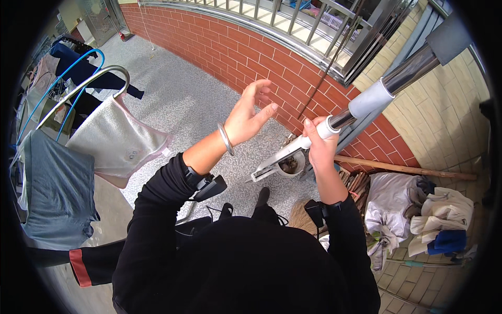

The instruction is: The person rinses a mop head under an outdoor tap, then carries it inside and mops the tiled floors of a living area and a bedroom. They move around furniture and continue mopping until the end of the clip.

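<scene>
My right hand (320, 144) is wrapped round a metal pole (413, 70) at its white plastic collar, with the thumb on top. The pole slants from the upper right down to the middle. Grey-white sleeves sit along it, and a slotted white end piece (282, 157) extends below my fist. Up and to the left, my left hand (248, 115) hovers with fingers apart and nothing in it, short of the pole. A silver bangle (226, 139) circles that wrist.
Left, a towel (125, 138) and a grey-blue cloth (57, 188) hang among other clothes. A red brick wall (225, 49) with a metal railing runs behind. A bucket (299, 166), wooden stick (408, 168), bundled sacks (392, 196) and straw broom (302, 215) are on the right.
</scene>
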Demonstrator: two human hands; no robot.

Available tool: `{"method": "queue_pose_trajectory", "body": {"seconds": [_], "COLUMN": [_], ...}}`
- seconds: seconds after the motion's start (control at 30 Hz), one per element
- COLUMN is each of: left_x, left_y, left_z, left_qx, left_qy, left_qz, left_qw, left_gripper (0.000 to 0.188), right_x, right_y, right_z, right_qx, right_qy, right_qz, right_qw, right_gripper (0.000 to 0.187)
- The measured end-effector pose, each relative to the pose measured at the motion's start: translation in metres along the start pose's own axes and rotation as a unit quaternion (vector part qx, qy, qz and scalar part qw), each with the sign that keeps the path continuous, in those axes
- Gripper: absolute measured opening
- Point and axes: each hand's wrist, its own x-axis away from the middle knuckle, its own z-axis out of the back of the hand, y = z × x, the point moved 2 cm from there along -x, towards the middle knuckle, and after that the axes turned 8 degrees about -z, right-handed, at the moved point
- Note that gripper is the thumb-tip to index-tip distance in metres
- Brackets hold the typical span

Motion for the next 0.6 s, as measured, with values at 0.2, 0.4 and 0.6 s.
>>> {"method": "queue_pose_trajectory", "body": {"seconds": [0.2,0.4,0.6], "left_x": [0.084,0.146,0.156], "left_y": [-0.147,-0.186,-0.269], "left_z": [0.138,0.206,0.282], "left_qx": [0.097,0.123,0.063], "left_qy": [0.274,0.534,0.602], "left_qz": [0.338,0.357,0.373], "left_qw": [0.895,0.756,0.703], "left_gripper": [0.019,0.021,0.034], "right_x": [-0.162,-0.321,-0.474], "right_y": [0.079,0.132,0.223], "right_z": [-0.043,-0.142,-0.271], "right_qx": [-0.069,-0.038,0.055], "right_qy": [-0.044,-0.126,-0.282], "right_qz": [-0.01,0.003,0.063], "right_qw": [0.997,0.991,0.956], "right_gripper": [0.016,0.019,0.018]}}
